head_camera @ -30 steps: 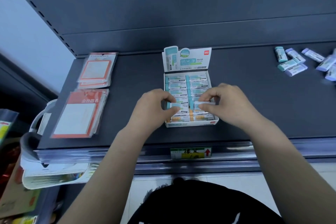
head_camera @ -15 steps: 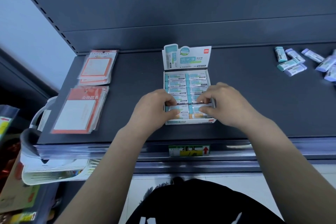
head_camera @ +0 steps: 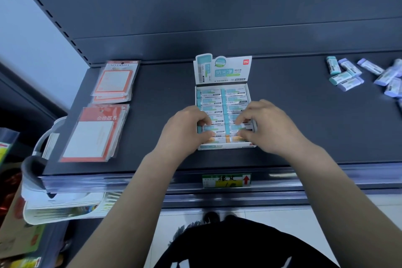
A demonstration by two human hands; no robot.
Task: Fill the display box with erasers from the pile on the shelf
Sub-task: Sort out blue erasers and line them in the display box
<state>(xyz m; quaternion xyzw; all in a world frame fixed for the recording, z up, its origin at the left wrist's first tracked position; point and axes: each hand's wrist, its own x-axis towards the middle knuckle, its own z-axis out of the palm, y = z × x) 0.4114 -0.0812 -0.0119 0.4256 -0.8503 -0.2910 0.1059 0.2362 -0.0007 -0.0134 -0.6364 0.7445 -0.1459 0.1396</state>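
Observation:
A white display box [head_camera: 224,147] with an upright printed flap [head_camera: 224,69] stands mid-shelf, holding two columns of teal-sleeved erasers. My left hand [head_camera: 185,130] pinches the left end of an eraser [head_camera: 214,128] in the near part of the left column. My right hand [head_camera: 272,126] pinches the right end of an eraser [head_camera: 237,126] in the right column, level with the first. Both erasers lie down among the packed rows. A loose pile of teal and lilac erasers [head_camera: 356,74] lies on the shelf at the far right.
Two stacks of orange-and-white packaged note pads [head_camera: 95,132] [head_camera: 115,80] lie on the shelf's left side. A price label [head_camera: 226,180] sits on the shelf's front rail. Booklets and a grey bag [head_camera: 43,180] hang off the left end, below shelf level.
Both hands have lowered the two erasers from just above the box into its near rows, and the fingers now press them in place.

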